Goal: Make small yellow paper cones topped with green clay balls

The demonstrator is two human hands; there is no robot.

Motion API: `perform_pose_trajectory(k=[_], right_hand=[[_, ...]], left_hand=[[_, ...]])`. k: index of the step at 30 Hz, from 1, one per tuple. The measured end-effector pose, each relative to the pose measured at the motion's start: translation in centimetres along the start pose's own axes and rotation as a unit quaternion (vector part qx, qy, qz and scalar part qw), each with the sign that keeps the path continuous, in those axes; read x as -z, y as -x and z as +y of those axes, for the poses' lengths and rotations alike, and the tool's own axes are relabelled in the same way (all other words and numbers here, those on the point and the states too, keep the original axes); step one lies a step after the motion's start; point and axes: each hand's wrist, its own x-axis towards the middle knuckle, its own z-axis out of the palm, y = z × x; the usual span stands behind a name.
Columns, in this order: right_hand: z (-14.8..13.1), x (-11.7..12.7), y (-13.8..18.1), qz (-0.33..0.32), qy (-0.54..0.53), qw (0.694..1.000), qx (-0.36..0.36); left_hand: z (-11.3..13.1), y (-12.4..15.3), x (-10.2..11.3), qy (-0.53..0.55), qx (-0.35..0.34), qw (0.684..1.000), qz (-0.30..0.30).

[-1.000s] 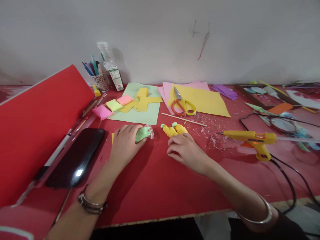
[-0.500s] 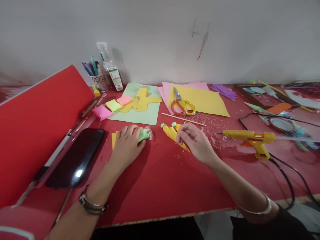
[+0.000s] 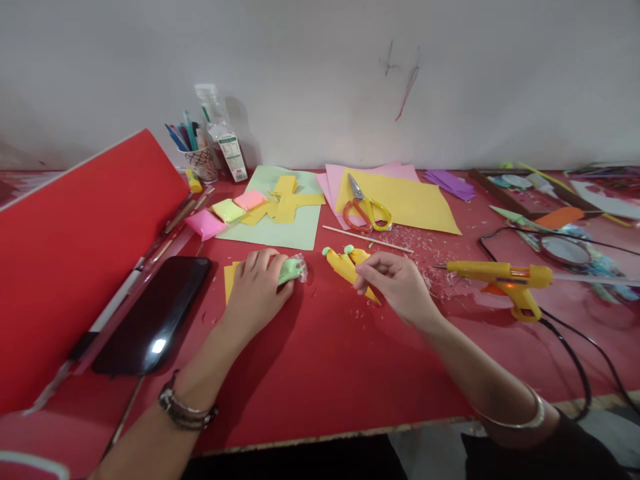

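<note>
My left hand point(image 3: 255, 287) rests palm down on the red table, its fingers curled over a small clear bag of green clay point(image 3: 291, 269) that lies on a yellow paper scrap point(image 3: 230, 277). My right hand point(image 3: 395, 283) hovers beside a yellow paper craft piece point(image 3: 346, 263) with small green blobs at its top. Its fingertips are pinched together at the piece's right edge. What is between them is too small to make out.
A yellow glue gun point(image 3: 503, 277) with a black cord lies to the right. Scissors point(image 3: 365, 207) sit on yellow and pink sheets behind. A black phone point(image 3: 155, 313) and a raised red board point(image 3: 75, 247) are on the left. Pens, a bottle and colour packets stand near the wall.
My right hand lifted off the table in front of the yellow craft piece and moved up to its right edge, fingers now pinched. My left hand stayed on the green clay bag.
</note>
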Motion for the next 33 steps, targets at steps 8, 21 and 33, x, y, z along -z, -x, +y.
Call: perform_pose_trajectory(k=[8, 21, 33], right_hand=[[0.30, -0.15, 0.09, 0.043, 0.141, 0.985, 0.091], [0.26, -0.03, -0.09, 0.055, 0.214, 0.966, 0.133], [0.62, 0.04, -0.02, 0.064, 0.145, 0.984, 0.088]], left_hand=[[0.23, 0.11, 0.18, -0.004, -0.001, 1.000, 0.015], [0.22, 0.24, 0.07, 0.051, -0.036, 0.998, 0.030], [0.35, 0.20, 0.19, 0.064, -0.045, 0.997, 0.022]])
